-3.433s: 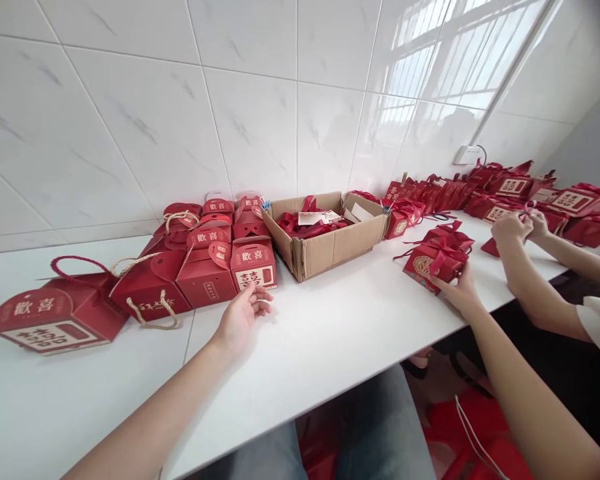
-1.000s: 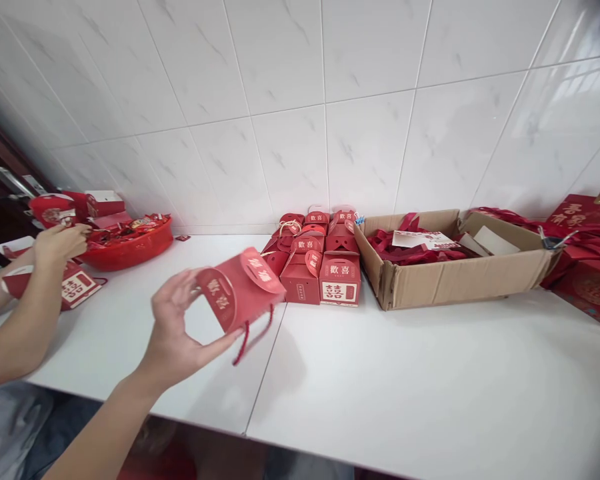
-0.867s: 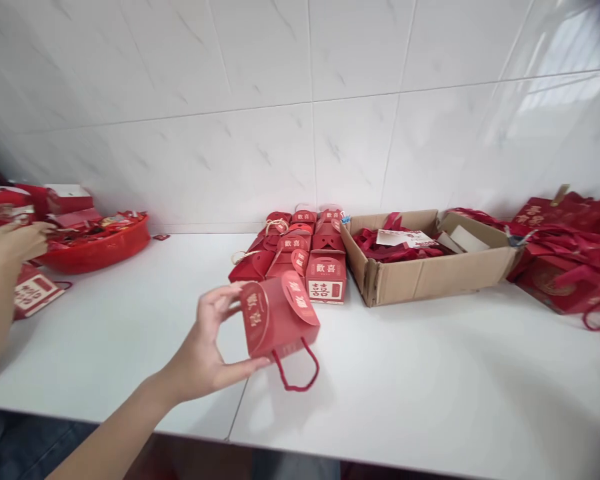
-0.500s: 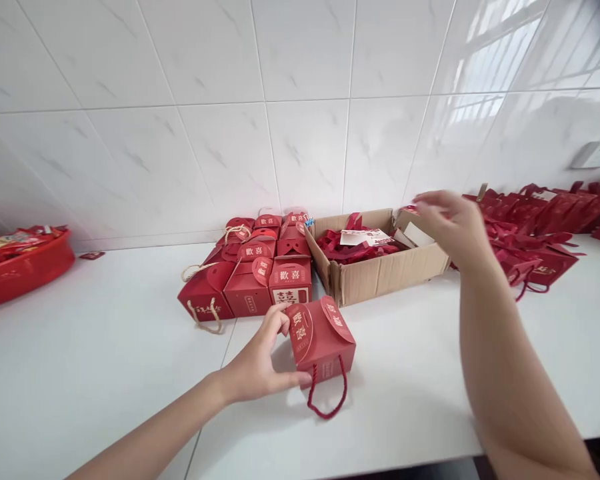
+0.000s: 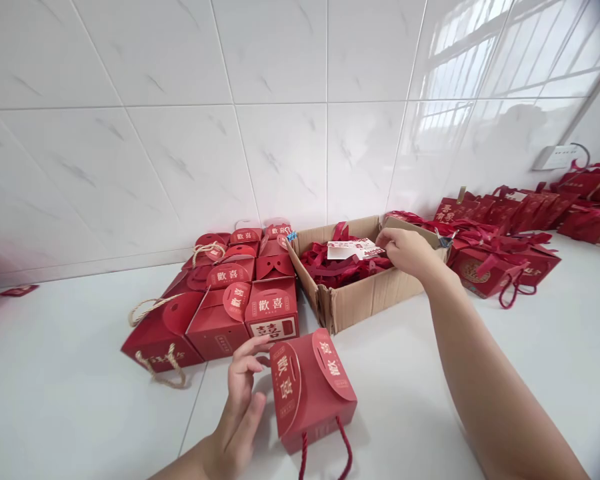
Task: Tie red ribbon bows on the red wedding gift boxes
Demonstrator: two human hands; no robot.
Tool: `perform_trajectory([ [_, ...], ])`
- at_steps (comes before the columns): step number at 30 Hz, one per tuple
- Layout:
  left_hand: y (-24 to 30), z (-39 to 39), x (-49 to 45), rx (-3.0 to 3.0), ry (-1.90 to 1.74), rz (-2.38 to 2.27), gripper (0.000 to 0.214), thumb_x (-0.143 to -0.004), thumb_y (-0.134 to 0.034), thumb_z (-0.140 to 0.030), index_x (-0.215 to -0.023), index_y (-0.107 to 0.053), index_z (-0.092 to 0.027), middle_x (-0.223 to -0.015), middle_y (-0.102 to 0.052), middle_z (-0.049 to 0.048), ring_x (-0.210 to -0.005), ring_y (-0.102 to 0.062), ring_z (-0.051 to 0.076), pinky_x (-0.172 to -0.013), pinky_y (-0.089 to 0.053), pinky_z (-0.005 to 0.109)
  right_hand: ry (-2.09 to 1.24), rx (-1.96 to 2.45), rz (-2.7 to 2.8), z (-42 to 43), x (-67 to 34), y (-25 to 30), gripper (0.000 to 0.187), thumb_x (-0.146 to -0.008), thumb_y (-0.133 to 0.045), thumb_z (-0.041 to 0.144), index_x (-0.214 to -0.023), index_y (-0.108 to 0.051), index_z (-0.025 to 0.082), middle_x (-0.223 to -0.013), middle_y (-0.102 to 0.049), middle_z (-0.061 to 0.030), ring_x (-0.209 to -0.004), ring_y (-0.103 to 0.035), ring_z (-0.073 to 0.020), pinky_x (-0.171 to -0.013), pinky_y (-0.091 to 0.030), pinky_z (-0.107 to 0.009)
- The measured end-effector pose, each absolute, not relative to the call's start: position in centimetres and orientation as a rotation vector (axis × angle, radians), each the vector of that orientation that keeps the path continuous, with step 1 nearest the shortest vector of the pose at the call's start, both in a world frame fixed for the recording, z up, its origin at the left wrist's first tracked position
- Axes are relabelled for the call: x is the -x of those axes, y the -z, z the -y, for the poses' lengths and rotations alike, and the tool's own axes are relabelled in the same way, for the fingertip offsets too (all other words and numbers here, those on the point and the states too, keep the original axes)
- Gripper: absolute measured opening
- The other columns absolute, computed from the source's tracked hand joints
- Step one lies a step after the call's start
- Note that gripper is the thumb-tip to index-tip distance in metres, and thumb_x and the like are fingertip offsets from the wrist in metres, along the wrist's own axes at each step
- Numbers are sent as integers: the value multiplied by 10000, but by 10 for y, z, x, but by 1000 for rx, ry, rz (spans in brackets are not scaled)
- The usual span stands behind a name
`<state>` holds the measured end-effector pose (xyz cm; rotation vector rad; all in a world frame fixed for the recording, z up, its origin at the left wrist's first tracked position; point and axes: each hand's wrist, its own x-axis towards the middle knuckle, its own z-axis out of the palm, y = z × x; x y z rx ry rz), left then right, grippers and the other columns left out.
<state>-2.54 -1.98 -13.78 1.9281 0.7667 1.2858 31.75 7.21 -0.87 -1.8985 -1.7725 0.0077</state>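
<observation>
A red gift box (image 5: 313, 387) with gold lettering and twisted red cord handles stands on the white counter in front of me. My left hand (image 5: 243, 403) is at its left side, fingers apart and not wrapped around it; the upper fingertips are close to its edge. My right hand (image 5: 407, 252) reaches into an open cardboard box (image 5: 375, 300). Its fingers are bent down and closed at the right end of a white printed card (image 5: 353, 249), which lies on dark red ribbons (image 5: 325, 270). The fingertips are partly hidden, so what they grip is unclear.
Several closed red gift boxes (image 5: 220, 313) stand packed together left of the cardboard box, some with rope handles. More red boxes with ribbons (image 5: 490, 267) stand at the right along the tiled wall. A red packet (image 5: 19, 291) lies far left. A white socket (image 5: 560, 157) is on the wall.
My right hand has come down from above the cardboard box to the card inside. My left hand has loosened from the gift box. The view has shifted to the right.
</observation>
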Motion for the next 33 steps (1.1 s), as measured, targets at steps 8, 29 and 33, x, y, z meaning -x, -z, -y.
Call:
perform_trajectory([
  [8, 125, 21, 21, -1475, -1203, -1008, 257, -914, -350, -510, -997, -419, -276, -1397, -323, 60, -1240, -385, 284, -964, -377, 440, -107, 2115, 1854, -78, -341, 19, 276, -730, -416, 212, -611, -664, 232, -712, -663, -25, -806, -591, -244, -861, -361, -438],
  [29, 125, 17, 23, -1499, -1115, -968, 274, -894, -427, -502, -1034, -418, -267, -1386, -318, 82, -1297, -329, 303, -962, -424, 435, -77, 815, 1169, 27, -304, -44, 282, -785, -561, 102, -906, -740, 282, -907, -692, -22, -807, -657, -193, -901, -515, -449],
  [33, 124, 18, 21, -1503, -1152, -971, 255, -888, -448, -483, -1023, -444, -267, -1359, -356, 106, -1218, -411, 306, -945, -426, 472, -29, 874, 1192, 35, -294, -47, 277, -759, -627, 104, -939, -720, 294, -1141, -648, -20, -970, -650, -238, -820, -565, -430],
])
